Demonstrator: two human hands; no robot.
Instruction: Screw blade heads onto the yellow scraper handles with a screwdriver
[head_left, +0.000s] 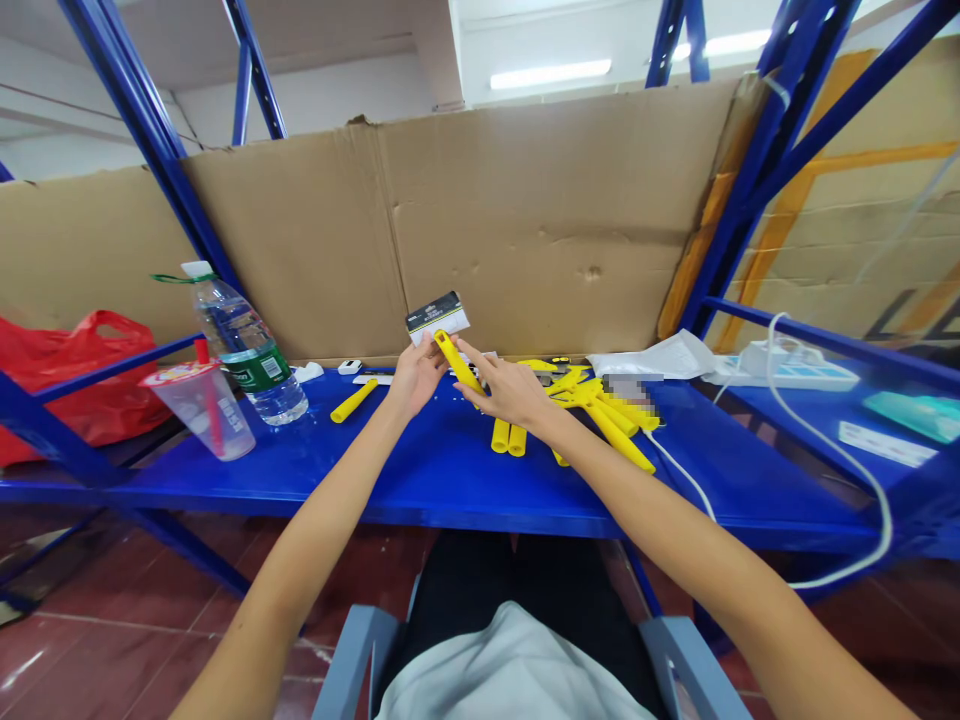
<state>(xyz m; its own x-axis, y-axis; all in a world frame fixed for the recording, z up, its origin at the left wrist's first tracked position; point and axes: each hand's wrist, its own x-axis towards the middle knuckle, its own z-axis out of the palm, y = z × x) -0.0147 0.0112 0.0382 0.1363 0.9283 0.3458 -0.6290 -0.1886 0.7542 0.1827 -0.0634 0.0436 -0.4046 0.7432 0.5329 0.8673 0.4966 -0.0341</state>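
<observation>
In front of me, above the blue shelf [450, 490], both hands are raised close together. My left hand [417, 378] is closed at the lower edge of a black-and-white printed card [438, 318], its fingertips beside a yellow handle [459, 362]. The handle slants down to the right, its upper end showing a hole. My right hand [514, 385] closes thumb and fingers around the handle's lower part and hides some of it. Behind and right of that hand lies a pile of yellow-handled tools [611, 425]. Another yellow-handled tool [354, 400] rests alone to the left.
A water bottle [255, 355] and a plastic cup with red straw [206, 405] stand at left, near a red bag [71, 385]. Cardboard [525, 220] walls the back. A clear plastic bag [652, 355], power strip [802, 372] and white cable [855, 450] are at right.
</observation>
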